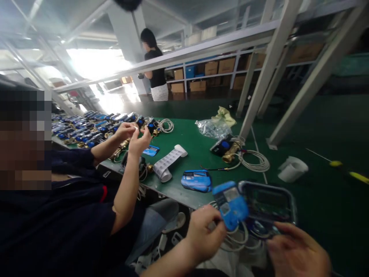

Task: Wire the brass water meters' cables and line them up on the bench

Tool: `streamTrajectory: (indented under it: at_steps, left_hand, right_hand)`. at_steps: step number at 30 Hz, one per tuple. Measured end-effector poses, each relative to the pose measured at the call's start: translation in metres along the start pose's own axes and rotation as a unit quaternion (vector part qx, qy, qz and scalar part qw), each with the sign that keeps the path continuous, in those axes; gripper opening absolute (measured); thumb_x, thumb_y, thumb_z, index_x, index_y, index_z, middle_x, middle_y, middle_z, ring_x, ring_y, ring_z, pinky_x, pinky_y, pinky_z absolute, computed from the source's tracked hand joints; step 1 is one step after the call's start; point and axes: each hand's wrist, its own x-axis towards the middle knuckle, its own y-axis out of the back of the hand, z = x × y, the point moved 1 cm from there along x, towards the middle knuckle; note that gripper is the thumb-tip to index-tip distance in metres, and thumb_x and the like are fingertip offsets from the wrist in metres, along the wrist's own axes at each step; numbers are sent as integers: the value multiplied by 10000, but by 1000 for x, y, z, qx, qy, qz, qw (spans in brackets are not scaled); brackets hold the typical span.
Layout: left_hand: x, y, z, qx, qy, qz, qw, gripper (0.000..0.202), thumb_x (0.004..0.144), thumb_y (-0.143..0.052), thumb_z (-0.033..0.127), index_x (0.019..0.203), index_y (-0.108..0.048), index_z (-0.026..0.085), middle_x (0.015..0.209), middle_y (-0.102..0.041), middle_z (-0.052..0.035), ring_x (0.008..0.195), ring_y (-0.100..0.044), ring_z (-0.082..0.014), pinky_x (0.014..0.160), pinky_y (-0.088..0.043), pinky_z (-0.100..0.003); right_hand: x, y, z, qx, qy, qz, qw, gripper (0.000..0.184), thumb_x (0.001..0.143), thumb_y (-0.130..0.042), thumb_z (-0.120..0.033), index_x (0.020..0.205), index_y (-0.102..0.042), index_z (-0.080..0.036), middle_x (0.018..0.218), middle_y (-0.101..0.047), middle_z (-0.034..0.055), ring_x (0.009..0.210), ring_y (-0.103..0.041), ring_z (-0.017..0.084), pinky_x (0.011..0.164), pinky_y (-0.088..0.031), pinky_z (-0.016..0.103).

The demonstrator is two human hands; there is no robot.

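Note:
My left hand (pixel 206 232) pinches a blue printed faceplate (pixel 230 204) with cut-out windows, held up at the left side of a meter housing (pixel 268 202). The housing is dark with a clear rim, and its face tilts toward me. At its lower right edge my right hand (pixel 298 250) has thumb and fingers closed on it; this hand is slightly blurred. Grey cable (pixel 238 246) loops below the housing. A small stack of blue faceplates (pixel 196 181) lies on the green table just beyond my left hand.
A co-worker (pixel 123 169) sits at left, both hands raised near a label strip (pixel 170 159). Behind stand rows of meters (pixel 86 129). A brass-fitted meter (pixel 226 148) with coiled cable, a plastic bag (pixel 215 127), a white roll (pixel 292 169) and a screwdriver (pixel 336 164) lie ahead.

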Motion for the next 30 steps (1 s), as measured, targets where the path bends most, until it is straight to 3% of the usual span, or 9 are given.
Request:
streamTrajectory:
  at_steps: [4, 8, 10, 13, 15, 20, 24, 27, 30]
  left_hand:
    - [9, 13, 5, -43, 1, -103, 994, 284, 793, -534, 273, 542, -466, 159, 527, -495, 2, 522, -445, -92, 515, -343, -200]
    - [5, 40, -22, 53, 135, -125, 981, 298, 747, -493, 263, 494, -364, 172, 500, -390, 25, 495, -383, -97, 490, -293, -214]
    - [3, 59, -44, 146, 236, -153, 948, 237, 697, -483, 219, 486, -384, 176, 495, -390, 25, 504, -404, -112, 509, -311, -225]
    - [-1, 80, -64, 222, 304, -193, 906, 69, 610, -549, 180, 661, -592, 165, 703, -593, -32, 720, -548, -189, 683, -412, -279]
    - [-2, 83, -59, 179, 303, -183, 918, 236, 611, -598, 227, 835, -645, 168, 876, -639, -69, 857, -564, -227, 787, -423, -320]
    - [6, 66, -24, -60, 282, -169, 942, 367, 745, -508, 471, 601, -582, 141, 579, -521, -27, 580, -472, -147, 565, -384, -251]
    - [20, 67, -17, -23, 222, -81, 971, 351, 765, -547, 401, 534, -496, 142, 550, -459, 1, 537, -410, -107, 536, -337, -229]
    - [25, 74, -19, -16, 114, -130, 985, 346, 788, -536, 360, 519, -489, 148, 528, -462, 3, 530, -427, -104, 544, -344, -231]
    - [33, 76, -31, 3, 57, -213, 975, 267, 808, -534, 334, 625, -600, 151, 616, -571, -27, 603, -510, -125, 602, -406, -239]
  right_hand:
    - [4, -27, -27, -107, 143, -98, 979, 244, 782, -642, -443, 797, -649, -200, 740, -640, 38, 616, -597, 153, 526, -484, 217]
    - [24, -25, -26, -79, -16, 18, 997, 379, 879, -503, -387, 564, -495, -176, 470, -407, -38, 400, -386, 85, 363, -331, 189]
    - [30, -17, -24, -80, -19, 75, 994, 353, 876, -511, -378, 587, -493, -176, 474, -386, -46, 402, -369, 84, 357, -315, 191]
    - [31, -14, -27, -155, 125, 86, 976, 210, 871, -540, -258, 678, -552, -176, 563, -503, -21, 492, -470, 100, 454, -399, 201]
    - [25, -21, -31, -201, 259, 58, 943, 66, 851, -571, -170, 789, -591, -177, 667, -585, 9, 600, -547, 122, 559, -454, 225]
    - [10, -47, -37, -231, 448, -115, 856, 135, 820, -640, -156, 950, -603, -150, 710, -632, 22, 625, -560, 128, 571, -455, 245]
    - [17, -45, -34, -239, 394, -145, 876, 395, 854, -519, -509, 1051, -597, -177, 982, -628, 95, 908, -580, 205, 781, -487, 331]
    - [30, -31, -27, -283, 273, -78, 916, 437, 890, -426, -536, 1108, -582, -191, 1165, -556, 125, 1085, -517, 252, 875, -459, 389]
    - [37, -20, -21, -268, 200, -112, 936, 246, 902, -475, -410, 858, -629, -223, 1057, -611, 65, 988, -577, 211, 812, -490, 324]
